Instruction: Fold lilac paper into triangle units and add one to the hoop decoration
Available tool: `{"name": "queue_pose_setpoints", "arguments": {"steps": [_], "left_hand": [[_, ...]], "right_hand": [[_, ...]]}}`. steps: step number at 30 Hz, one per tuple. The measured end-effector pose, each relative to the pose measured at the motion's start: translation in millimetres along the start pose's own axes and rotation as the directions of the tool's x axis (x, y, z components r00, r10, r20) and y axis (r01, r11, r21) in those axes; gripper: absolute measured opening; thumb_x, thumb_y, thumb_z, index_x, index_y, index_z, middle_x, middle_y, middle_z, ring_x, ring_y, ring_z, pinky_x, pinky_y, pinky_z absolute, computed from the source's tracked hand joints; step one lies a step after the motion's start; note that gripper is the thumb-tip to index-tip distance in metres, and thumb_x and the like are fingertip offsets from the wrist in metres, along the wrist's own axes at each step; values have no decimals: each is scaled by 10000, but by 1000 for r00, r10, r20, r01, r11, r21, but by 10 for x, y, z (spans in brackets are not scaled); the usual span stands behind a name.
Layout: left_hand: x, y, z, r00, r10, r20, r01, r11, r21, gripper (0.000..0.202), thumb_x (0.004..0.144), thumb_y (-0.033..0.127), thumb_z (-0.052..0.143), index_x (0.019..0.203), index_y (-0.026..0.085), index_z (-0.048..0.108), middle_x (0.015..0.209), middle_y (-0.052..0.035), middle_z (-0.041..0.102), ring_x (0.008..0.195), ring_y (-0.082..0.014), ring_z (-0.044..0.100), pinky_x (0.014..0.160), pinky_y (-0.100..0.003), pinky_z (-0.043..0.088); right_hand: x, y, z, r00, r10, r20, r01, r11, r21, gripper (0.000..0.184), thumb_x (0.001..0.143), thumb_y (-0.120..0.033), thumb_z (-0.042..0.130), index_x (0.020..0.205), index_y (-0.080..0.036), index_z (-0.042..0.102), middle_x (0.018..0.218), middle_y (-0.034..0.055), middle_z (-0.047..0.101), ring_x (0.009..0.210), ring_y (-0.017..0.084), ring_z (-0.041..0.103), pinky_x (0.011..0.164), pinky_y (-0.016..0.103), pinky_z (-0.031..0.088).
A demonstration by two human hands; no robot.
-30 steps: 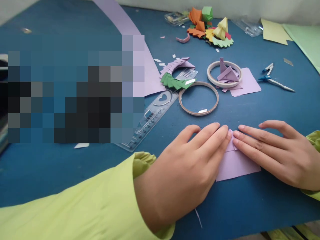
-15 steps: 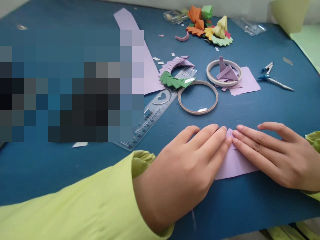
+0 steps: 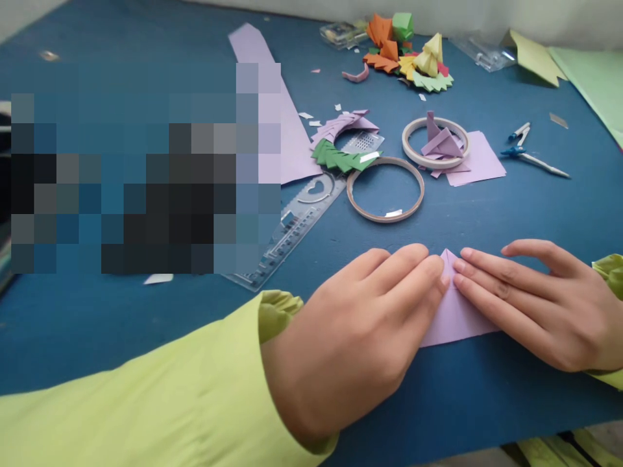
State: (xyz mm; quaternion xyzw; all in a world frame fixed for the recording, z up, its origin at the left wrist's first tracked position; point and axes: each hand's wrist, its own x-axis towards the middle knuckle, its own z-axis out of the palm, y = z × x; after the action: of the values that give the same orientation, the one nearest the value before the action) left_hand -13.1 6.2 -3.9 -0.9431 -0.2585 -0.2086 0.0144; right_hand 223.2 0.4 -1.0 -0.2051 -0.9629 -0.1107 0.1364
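A small lilac paper piece lies flat on the blue table near the front edge, folded to a point at its far end. My left hand presses on its left side with flat fingers. My right hand presses on its right side, fingers flat. The fingertips of both hands nearly meet at the paper's pointed tip. Both arms wear yellow-green sleeves.
Two tape rings lie beyond the hands, one holding folded lilac pieces. A clear ruler, a green and lilac folded arc, a compass, colourful folded shapes and a long lilac sheet are further back.
The far corners of the lilac paper have been folded in tighter, so the tip is now a clean point. Both hands stayed on the paper with small finger shifts.
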Motion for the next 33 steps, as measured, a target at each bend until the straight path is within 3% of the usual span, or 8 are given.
{"name": "queue_pose_setpoints", "arguments": {"steps": [8, 13, 17, 29, 33], "left_hand": [[6, -6, 17, 1000, 15, 14, -15, 1000, -7, 353, 971, 61, 340, 1082, 46, 675, 1125, -99, 700, 1043, -265, 623, 764, -382, 510], [-7, -3, 38, 999, 25, 29, -26, 999, 20, 364, 978, 59, 328, 1082, 50, 676, 1128, -88, 705, 1034, -267, 636, 747, -390, 519], [0, -1, 39, 999, 52, -7, -51, 996, 67, 393, 981, 48, 295, 1086, 42, 674, 1156, -97, 696, 1060, -275, 635, 737, -388, 520], [10, 36, -17, 999, 36, 36, -40, 993, 113, 413, 978, 37, 288, 1030, 82, 695, 1118, -87, 709, 1028, -238, 642, 709, -353, 534], [-2, 35, 1, 999, 33, 27, -36, 993, 110, 401, 977, 49, 303, 1049, 85, 696, 1157, -104, 697, 1035, -247, 644, 713, -362, 539]], "right_hand": [[-15, 17, 5, 1000, -9, 15, 9, 1000, 11, 362, 968, -58, 304, 1234, 14, 538, 1312, 177, 575, 1273, 271, 508, 954, 467, 447], [16, 104, 6, 999, -39, -28, 41, 995, 88, 294, 931, -55, 442, 1193, 13, 557, 1213, 182, 644, 1187, 256, 570, 913, 457, 457], [58, 152, 24, 998, 50, -29, -44, 986, 163, 269, 919, -90, 470, 1150, -6, 580, 1144, 177, 679, 1112, 242, 601, 884, 434, 451], [76, 160, 80, 977, 185, 102, -207, 932, 296, 373, 961, -148, 397, 1326, -81, 432, 1296, 153, 599, 1319, 220, 451, 1023, 462, 350], [75, 196, 73, 968, 241, 75, -252, 904, 346, 379, 962, -178, 406, 1335, -116, 436, 1346, 143, 562, 1313, 204, 459, 1036, 429, 343]]}}
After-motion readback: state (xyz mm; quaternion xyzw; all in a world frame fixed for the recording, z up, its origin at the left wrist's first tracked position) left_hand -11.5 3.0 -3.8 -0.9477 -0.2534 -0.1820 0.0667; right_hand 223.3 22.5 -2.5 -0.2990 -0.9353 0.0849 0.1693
